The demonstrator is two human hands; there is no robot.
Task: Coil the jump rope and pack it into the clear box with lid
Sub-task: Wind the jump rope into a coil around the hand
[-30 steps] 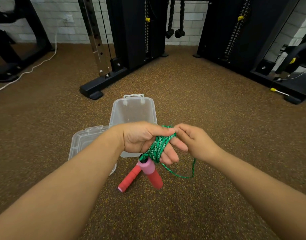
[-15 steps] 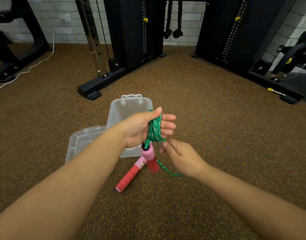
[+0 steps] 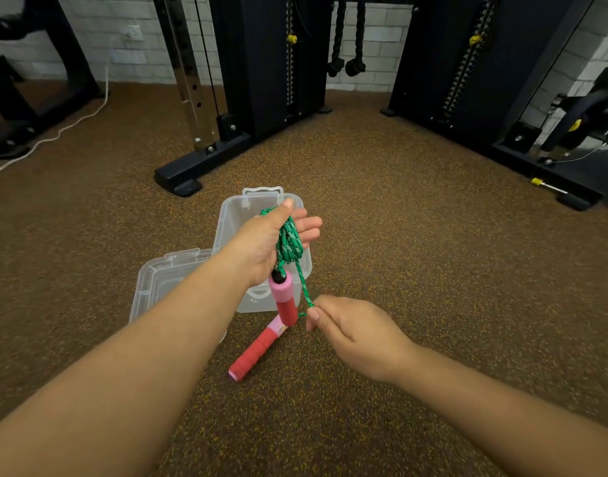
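Several loops of the green jump rope point(image 3: 288, 244) are wound around my left hand point(image 3: 266, 244), which is raised over the clear box point(image 3: 232, 218). One pink and red handle point(image 3: 283, 299) hangs from the coil below that hand. The other handle point(image 3: 256, 349) lies on the floor in front of the box. My right hand point(image 3: 350, 333), lower and to the right, pinches the free strand of the rope, which runs taut up to the coil. The box is open and its inside is partly hidden by my left hand. Its clear lid point(image 3: 158, 280) lies on the floor to its left.
Brown speckled gym flooring point(image 3: 416, 242) lies all around. The black foot of a cable machine point(image 3: 178, 177) sits just beyond the box. More black machine frames point(image 3: 536, 156) stand at the back right, and a white cable point(image 3: 54, 136) runs along the floor at the left.
My left hand has lifted and turned upright with the coil. My right hand has dropped from beside the left fingers to below the coil, pulling the strand taut; the slack loop is gone.
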